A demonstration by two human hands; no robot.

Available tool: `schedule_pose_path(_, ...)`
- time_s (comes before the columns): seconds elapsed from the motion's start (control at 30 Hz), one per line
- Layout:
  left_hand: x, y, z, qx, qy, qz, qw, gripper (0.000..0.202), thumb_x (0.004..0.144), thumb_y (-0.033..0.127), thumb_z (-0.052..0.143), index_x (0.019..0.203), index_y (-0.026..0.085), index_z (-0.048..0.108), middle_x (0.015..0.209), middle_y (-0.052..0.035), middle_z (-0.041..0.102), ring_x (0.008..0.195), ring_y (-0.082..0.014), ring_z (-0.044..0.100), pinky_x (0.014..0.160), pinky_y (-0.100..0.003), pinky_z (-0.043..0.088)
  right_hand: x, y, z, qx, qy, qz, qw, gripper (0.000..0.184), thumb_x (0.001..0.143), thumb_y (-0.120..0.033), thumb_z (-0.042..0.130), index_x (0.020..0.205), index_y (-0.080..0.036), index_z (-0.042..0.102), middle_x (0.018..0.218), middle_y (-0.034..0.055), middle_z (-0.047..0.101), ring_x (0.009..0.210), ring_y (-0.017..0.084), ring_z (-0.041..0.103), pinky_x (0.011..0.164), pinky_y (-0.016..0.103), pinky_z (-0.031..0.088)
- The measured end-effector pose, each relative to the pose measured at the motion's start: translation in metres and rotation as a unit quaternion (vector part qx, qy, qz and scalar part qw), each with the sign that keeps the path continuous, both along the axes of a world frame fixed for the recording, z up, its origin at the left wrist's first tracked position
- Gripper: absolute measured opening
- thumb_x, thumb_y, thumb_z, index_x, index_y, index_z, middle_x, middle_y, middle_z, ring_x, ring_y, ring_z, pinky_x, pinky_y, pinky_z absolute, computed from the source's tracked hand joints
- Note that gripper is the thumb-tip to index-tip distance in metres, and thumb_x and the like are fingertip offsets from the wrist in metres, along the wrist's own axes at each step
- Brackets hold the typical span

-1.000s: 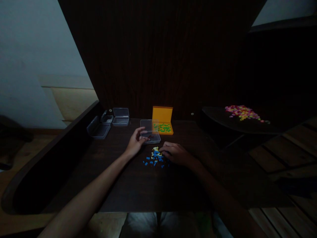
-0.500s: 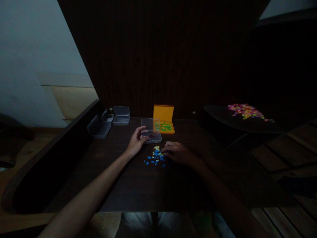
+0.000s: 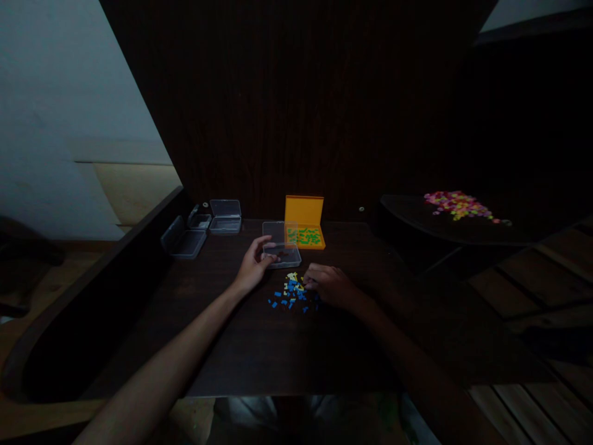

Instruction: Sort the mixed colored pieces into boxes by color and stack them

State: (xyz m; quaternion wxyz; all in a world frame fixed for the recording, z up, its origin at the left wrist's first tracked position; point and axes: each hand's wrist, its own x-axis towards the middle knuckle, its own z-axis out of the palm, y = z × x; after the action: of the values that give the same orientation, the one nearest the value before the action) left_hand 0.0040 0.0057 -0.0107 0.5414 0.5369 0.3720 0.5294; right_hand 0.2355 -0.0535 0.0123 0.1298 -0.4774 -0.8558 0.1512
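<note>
My left hand (image 3: pixel 254 262) grips the left side of a clear plastic box (image 3: pixel 291 262), thumb inside the front edge and fingers behind. The box's lid stands raised, and a few small dark reddish pieces lie in it. Just in front is a loose pile of small blue and yellow building bricks (image 3: pixel 293 288). My right hand (image 3: pixel 328 283) is at the pile's right edge with its fingers pinched together; whatever they hold is hidden. Behind the clear box, an orange box (image 3: pixel 323 238) with its lid up contains many small green pieces.
Several open clear boxes (image 3: pixel 188 245) stand at the table's back left, near the dark side panel (image 3: pixel 106 272). On a dark side shelf (image 3: pixel 407 216) at the right lies a heap of pink, red and yellow pieces (image 3: pixel 458 205). A tall dark board (image 3: pixel 296 111) rises behind the table.
The fingers of my right hand have drawn closer together at the pile's right edge. My left hand stays on the clear box. The whole view has shifted slightly.
</note>
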Motion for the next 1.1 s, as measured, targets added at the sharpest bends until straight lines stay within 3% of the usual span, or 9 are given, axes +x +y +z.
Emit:
schedule_pose_path(0.17,0.000,0.000,0.001,-0.006,0.007,0.004,1.000,0.050,0.072,0.020,0.071,0.118,0.020,0.053,0.115,-0.0060,0.064,0.075,-0.0126,0.069,0.082,-0.033,0.056,0.001,-0.001,0.002,0.006,-0.017,0.011,1.000,0.009,0.088,-0.011,0.057,0.090,-0.019,0.060,0.093,0.0023,0.062,0.082,0.014,0.056,0.068,0.024,0.034)
schedule_pose_path(0.63,0.000,0.000,0.000,-0.009,0.007,0.004,1.000,0.051,0.072,0.018,0.071,0.119,0.020,0.053,0.114,-0.0063,0.063,0.074,-0.0121,0.068,0.083,-0.034,0.055,0.007,0.004,0.009,-0.004,0.103,0.043,0.994,0.010,0.088,-0.010,0.053,0.085,-0.018,0.059,0.087,0.0023,0.059,0.077,0.014,0.055,0.070,0.025,0.040)
schedule_pose_path(0.87,0.001,-0.001,0.000,-0.001,0.009,0.004,1.000,0.051,0.072,0.019,0.071,0.119,0.021,0.054,0.114,-0.0059,0.063,0.075,-0.0120,0.067,0.083,-0.033,0.056,0.006,0.016,0.020,0.054,0.175,0.031,0.983,0.011,0.088,-0.011,0.052,0.083,-0.018,0.059,0.084,0.0026,0.063,0.077,0.015,0.057,0.072,0.026,0.043)
schedule_pose_path(0.97,0.002,-0.001,0.000,-0.003,0.009,0.002,1.000,0.050,0.071,0.017,0.071,0.119,0.021,0.054,0.113,-0.0057,0.063,0.076,-0.0122,0.067,0.083,-0.032,0.055,-0.004,0.025,0.028,0.085,0.151,0.026,0.985,0.011,0.090,-0.013,0.051,0.087,-0.018,0.060,0.088,0.0040,0.064,0.082,0.016,0.058,0.076,0.028,0.044)
schedule_pose_path(1.1,0.001,0.000,-0.001,0.000,0.009,-0.003,1.000,0.050,0.072,0.019,0.071,0.119,0.021,0.053,0.113,-0.0053,0.063,0.075,-0.0117,0.067,0.084,-0.033,0.055,-0.022,0.037,0.037,0.084,0.044,0.009,0.995,0.015,0.094,-0.015,0.048,0.098,-0.018,0.062,0.100,0.0078,0.064,0.094,0.019,0.058,0.084,0.029,0.043)
